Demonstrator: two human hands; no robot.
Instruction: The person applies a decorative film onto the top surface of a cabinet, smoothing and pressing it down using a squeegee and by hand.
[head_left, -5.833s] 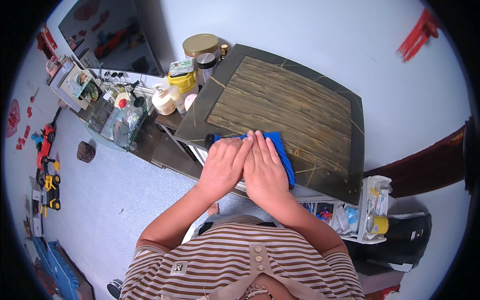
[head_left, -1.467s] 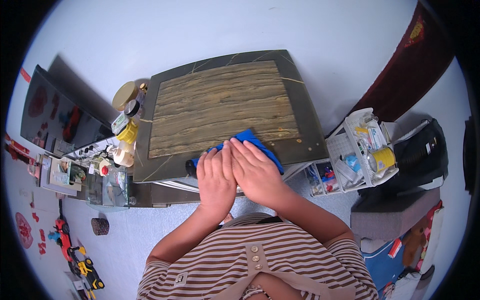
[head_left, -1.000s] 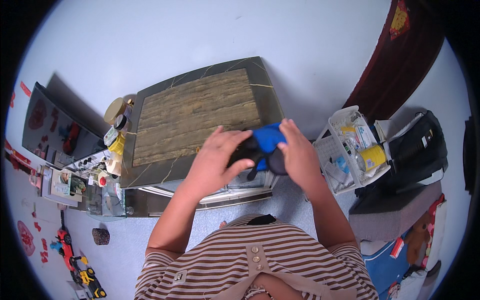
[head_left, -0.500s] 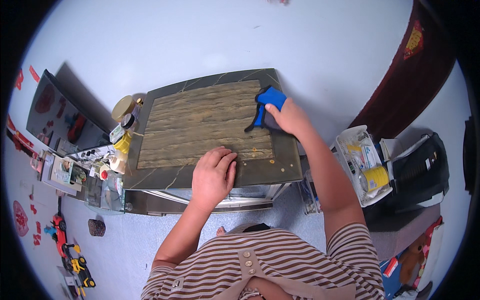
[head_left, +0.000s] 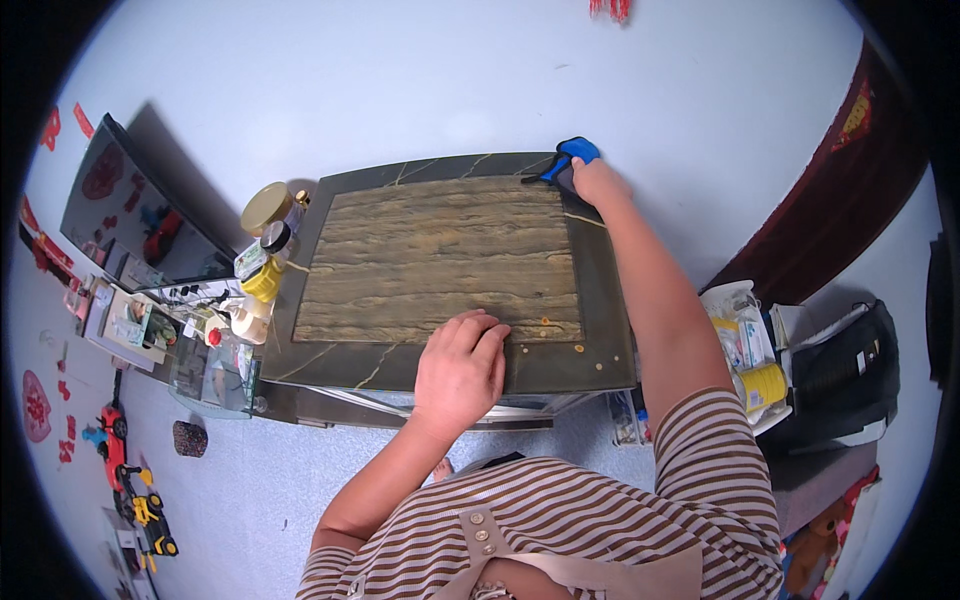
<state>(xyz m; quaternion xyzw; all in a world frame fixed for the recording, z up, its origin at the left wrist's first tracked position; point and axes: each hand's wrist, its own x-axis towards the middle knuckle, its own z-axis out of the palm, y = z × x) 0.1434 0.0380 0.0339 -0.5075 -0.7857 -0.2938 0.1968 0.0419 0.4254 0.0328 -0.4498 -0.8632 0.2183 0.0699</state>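
Observation:
A cabinet with a dark, marble-patterned top (head_left: pixel 440 375) and a brown, wood-like inset panel (head_left: pixel 440 250) stands before me. At the far right corner, my right hand (head_left: pixel 600 182) is closed on a blue cloth with black edging (head_left: pixel 578 152), pressed against the top close to the wall. My left hand (head_left: pixel 460 365) lies palm down over the near edge, its fingers loosely bent on the panel and nothing visible in them. Several small yellowish spots (head_left: pixel 579 349) dot the near right part of the top.
Jars and bottles, among them a yellow-lidded container (head_left: pixel 262 282), crowd the left side beside a television (head_left: pixel 150 215). On the right stand a white basket (head_left: pixel 735 300) holding a yellow can (head_left: pixel 763 386) and a black bag (head_left: pixel 840 350). A dark woven basket (head_left: pixel 190 438) sits on the floor.
My right hand has slid the cloth away from me, from the panel's right side to the far right corner. My left hand still rests at the near edge. The view has shifted slightly.

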